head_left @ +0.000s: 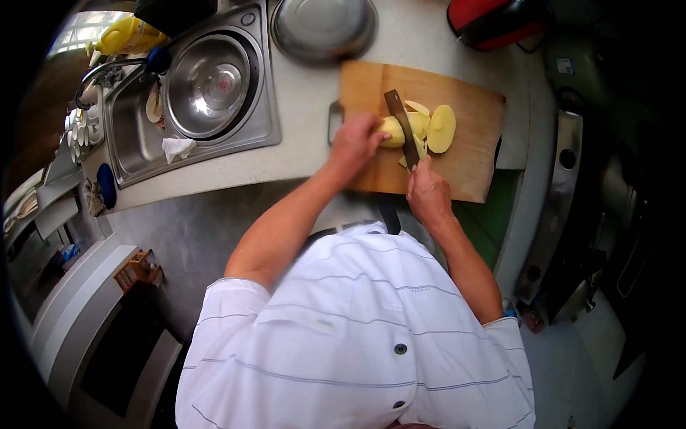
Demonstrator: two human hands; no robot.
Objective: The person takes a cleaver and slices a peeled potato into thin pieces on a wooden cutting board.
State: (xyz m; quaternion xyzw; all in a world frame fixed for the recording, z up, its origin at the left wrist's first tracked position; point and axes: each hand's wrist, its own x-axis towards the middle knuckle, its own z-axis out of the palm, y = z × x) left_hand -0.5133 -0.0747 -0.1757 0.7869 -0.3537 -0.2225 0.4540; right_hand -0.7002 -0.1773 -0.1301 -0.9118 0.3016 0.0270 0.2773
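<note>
A wooden cutting board (pixel 468 161) lies on the counter. On it my left hand (pixel 357 145) is wrapped round a peeled yellow potato (pixel 393 131). My right hand (pixel 429 191) grips the near end of a dark-bladed knife (pixel 397 107), whose blade stands against the right side of the potato. Just right of the blade are cut slices (pixel 418 123), and a large oval slice (pixel 442 129) lies flat beyond them. A small piece rests by the near end of the knife, close to my right hand.
A steel sink (pixel 136 136) at the left holds a metal bowl (pixel 207 86) and a white cloth (pixel 177 148). Behind the board sits a round metal lid or pan (pixel 324 27). A red and black appliance (pixel 493 21) stands at the back right.
</note>
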